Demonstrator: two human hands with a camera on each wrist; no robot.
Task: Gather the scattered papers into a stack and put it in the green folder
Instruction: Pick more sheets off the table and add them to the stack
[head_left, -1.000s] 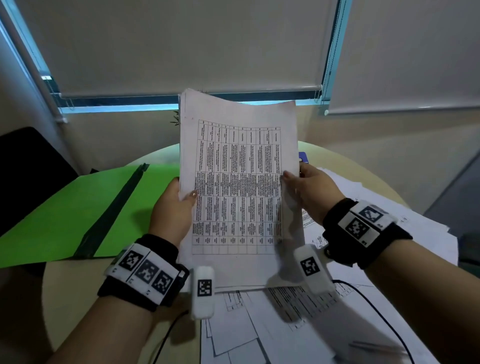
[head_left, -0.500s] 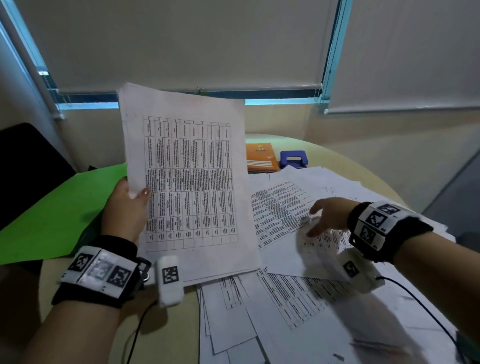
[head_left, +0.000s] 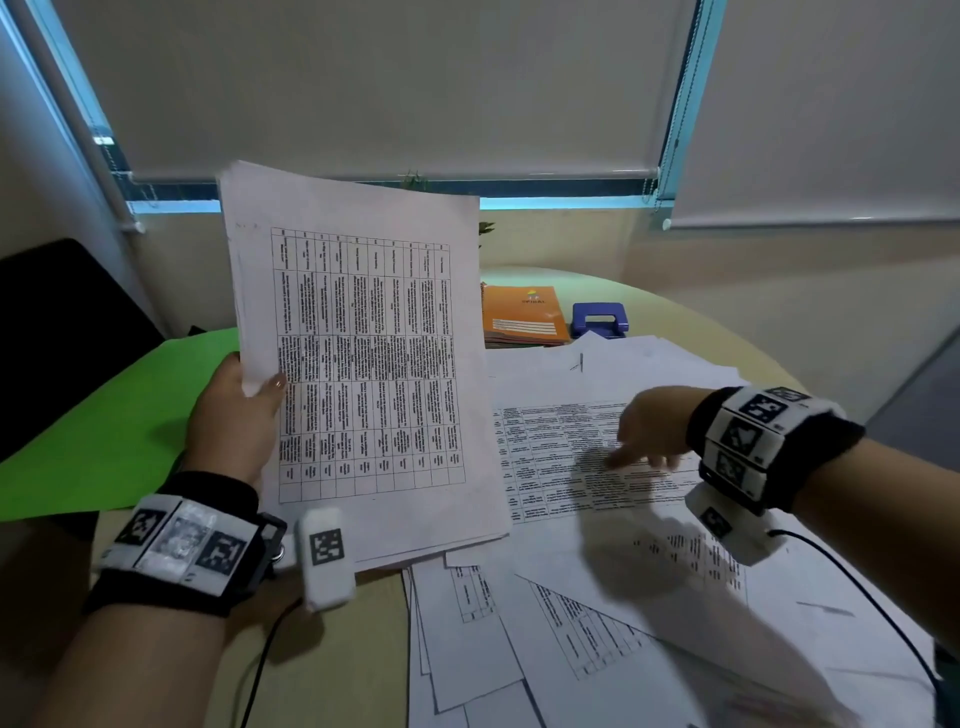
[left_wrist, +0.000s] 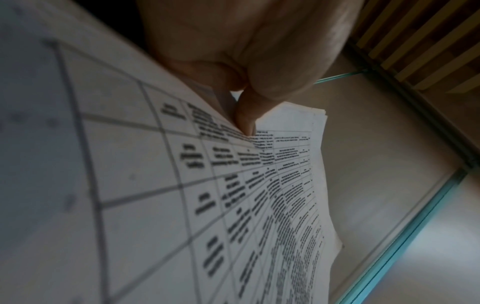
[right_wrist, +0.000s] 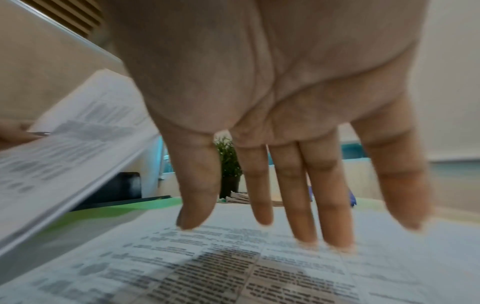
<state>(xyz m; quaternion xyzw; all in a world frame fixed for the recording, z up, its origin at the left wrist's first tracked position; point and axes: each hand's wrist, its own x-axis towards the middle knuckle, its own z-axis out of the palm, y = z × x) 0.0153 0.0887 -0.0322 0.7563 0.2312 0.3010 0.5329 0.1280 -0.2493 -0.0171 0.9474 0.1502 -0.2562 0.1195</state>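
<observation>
Above the green folder (head_left: 98, 421) your left hand (head_left: 234, 415) pinches one edge of the raised stack (head_left: 358, 364) while your right hand (head_left: 649, 431), fingers spread, hovers over the loose papers (head_left: 597, 597), so a one-sided hold could let sheets fan and slip.

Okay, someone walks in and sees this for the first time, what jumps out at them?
First, the stack of printed table sheets that the left hand holds upright at the middle left. Next, the right hand with fingers spread, reaching down to the scattered papers covering the right of the round table. The bright green folder lies open at the left.
</observation>
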